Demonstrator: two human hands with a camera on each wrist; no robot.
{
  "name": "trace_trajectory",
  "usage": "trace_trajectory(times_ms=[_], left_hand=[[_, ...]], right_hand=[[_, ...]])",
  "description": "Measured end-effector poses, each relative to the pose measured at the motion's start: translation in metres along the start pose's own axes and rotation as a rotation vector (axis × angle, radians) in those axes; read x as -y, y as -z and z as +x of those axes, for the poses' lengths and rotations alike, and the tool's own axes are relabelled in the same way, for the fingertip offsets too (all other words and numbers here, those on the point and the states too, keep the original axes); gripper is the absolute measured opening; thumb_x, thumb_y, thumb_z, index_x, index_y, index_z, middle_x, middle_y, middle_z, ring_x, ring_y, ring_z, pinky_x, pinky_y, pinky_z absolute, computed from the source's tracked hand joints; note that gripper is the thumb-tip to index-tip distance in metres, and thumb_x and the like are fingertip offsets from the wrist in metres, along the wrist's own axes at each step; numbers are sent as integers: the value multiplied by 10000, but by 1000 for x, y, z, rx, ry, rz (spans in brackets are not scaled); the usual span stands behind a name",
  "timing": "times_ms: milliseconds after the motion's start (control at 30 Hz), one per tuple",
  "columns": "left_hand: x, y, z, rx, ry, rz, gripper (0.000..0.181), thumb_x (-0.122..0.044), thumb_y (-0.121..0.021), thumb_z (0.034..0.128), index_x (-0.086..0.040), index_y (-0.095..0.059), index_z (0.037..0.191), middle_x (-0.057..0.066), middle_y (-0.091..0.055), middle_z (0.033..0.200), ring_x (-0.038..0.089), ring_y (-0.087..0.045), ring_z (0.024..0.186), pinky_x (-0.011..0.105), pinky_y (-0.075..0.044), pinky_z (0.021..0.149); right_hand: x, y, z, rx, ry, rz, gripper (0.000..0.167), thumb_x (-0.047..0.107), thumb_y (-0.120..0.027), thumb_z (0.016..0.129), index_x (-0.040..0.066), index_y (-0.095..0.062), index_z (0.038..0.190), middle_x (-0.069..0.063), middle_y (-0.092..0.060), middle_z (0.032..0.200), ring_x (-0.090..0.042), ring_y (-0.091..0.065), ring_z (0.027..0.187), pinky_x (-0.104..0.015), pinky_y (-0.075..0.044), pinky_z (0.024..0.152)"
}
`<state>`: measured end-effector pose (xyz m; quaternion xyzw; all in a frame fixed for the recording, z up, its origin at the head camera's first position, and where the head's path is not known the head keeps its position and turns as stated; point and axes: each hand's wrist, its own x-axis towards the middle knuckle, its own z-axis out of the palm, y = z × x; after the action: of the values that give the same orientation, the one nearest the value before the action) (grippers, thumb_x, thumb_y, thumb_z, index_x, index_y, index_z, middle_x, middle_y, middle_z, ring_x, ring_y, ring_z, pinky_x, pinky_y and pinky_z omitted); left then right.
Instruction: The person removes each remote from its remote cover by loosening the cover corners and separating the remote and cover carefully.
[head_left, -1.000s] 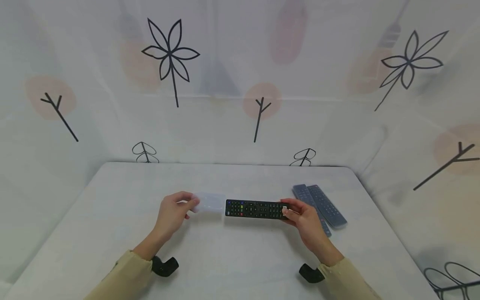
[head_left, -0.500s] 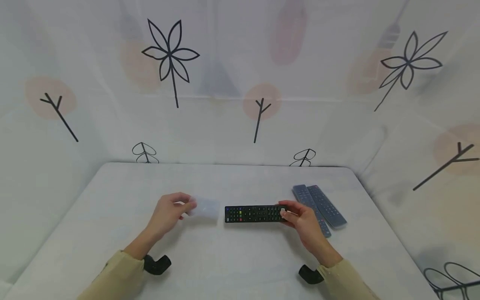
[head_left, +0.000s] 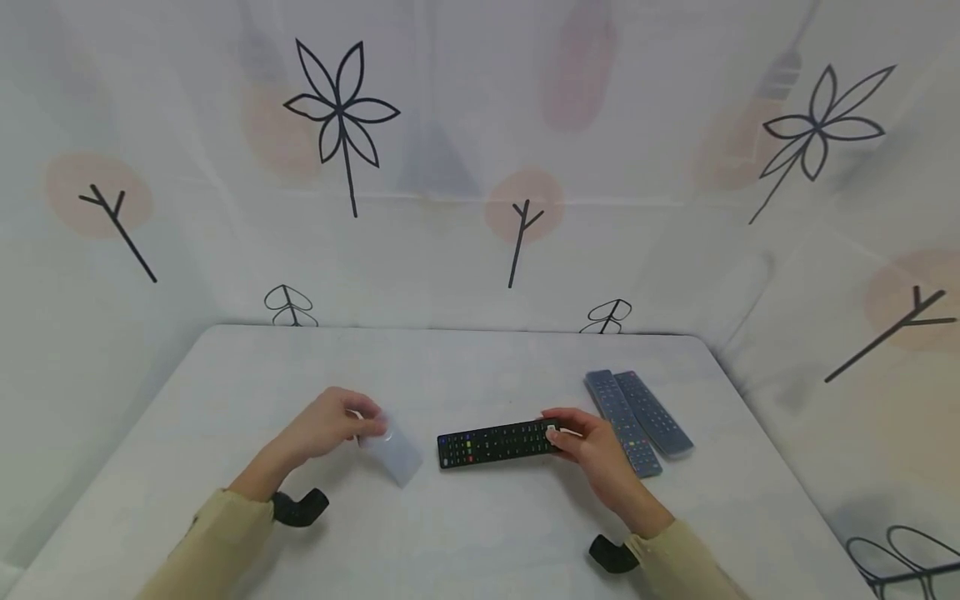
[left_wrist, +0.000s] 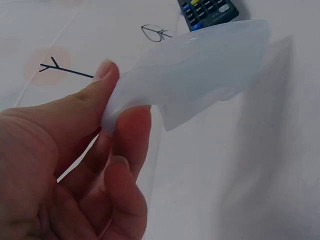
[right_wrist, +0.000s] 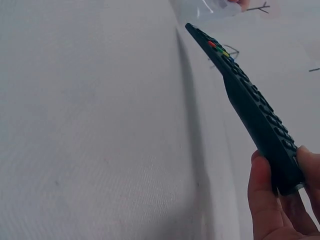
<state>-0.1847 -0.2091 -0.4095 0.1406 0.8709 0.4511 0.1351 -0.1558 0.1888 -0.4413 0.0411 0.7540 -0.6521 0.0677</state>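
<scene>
A soft, translucent plastic sleeve [head_left: 401,457] is pinched at one end between thumb and fingers of my left hand [head_left: 330,423]. In the left wrist view the sleeve [left_wrist: 200,65] bends out past the fingertips, its far end hanging loose. My right hand [head_left: 598,454] grips a black remote control [head_left: 487,445] by its right end, thumb on the button side. The right wrist view has the remote [right_wrist: 250,107] tilted, raised off the table with its shadow beside it. Sleeve and remote are apart, the sleeve to the left.
Two bluish-grey remote controls [head_left: 652,412] lie side by side on the white table [head_left: 450,533], just beyond my right hand. A patterned cloth [head_left: 442,250] hangs behind the table and along its sides.
My left hand has drawn left and slightly nearer, and the sleeve now droops downward. The black remote has come lower and a little left, its left end tipping down.
</scene>
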Motion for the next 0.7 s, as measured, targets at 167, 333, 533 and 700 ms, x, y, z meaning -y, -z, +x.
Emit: trace_trajectory(times_ms=[167, 333, 533, 700], left_hand=[[5, 7, 5, 19, 30, 60, 260, -294, -791, 857, -88, -747, 1009, 12, -675, 945, 189, -592, 800, 358, -496, 725], [7, 8, 11, -20, 52, 134, 307, -315, -783, 866, -98, -740, 1078, 11, -653, 957, 202, -557, 836, 348, -476, 695], [11, 1, 17, -66, 9, 183, 303, -263, -749, 904, -120, -716, 1169, 2, -647, 1008, 202, -548, 899, 334, -481, 692], [16, -6, 22, -147, -34, 176, 253, -231, -731, 916, -131, -711, 1148, -18, -667, 997, 192, -560, 915, 335, -471, 718]], right_hand=[[-3, -6, -1, 24, 1, 12, 360, -29, -633, 922, -9, -620, 1281, -170, -606, 1262, -232, -617, 1056, -360, -554, 853], [-6, -11, 1, 16, -21, 21, 379, -24, -653, 907, 8, -597, 1280, -159, -644, 1198, -230, -632, 1010, -366, -561, 829], [-7, -16, 5, 1, -33, 54, 309, -17, -660, 901, -15, -557, 1192, -166, -663, 1141, -241, -644, 977, -370, -566, 811], [-8, -18, 8, -11, -30, 54, 286, 18, -674, 904, 4, -589, 1176, -151, -630, 1180, -242, -626, 1010, -370, -562, 833]])
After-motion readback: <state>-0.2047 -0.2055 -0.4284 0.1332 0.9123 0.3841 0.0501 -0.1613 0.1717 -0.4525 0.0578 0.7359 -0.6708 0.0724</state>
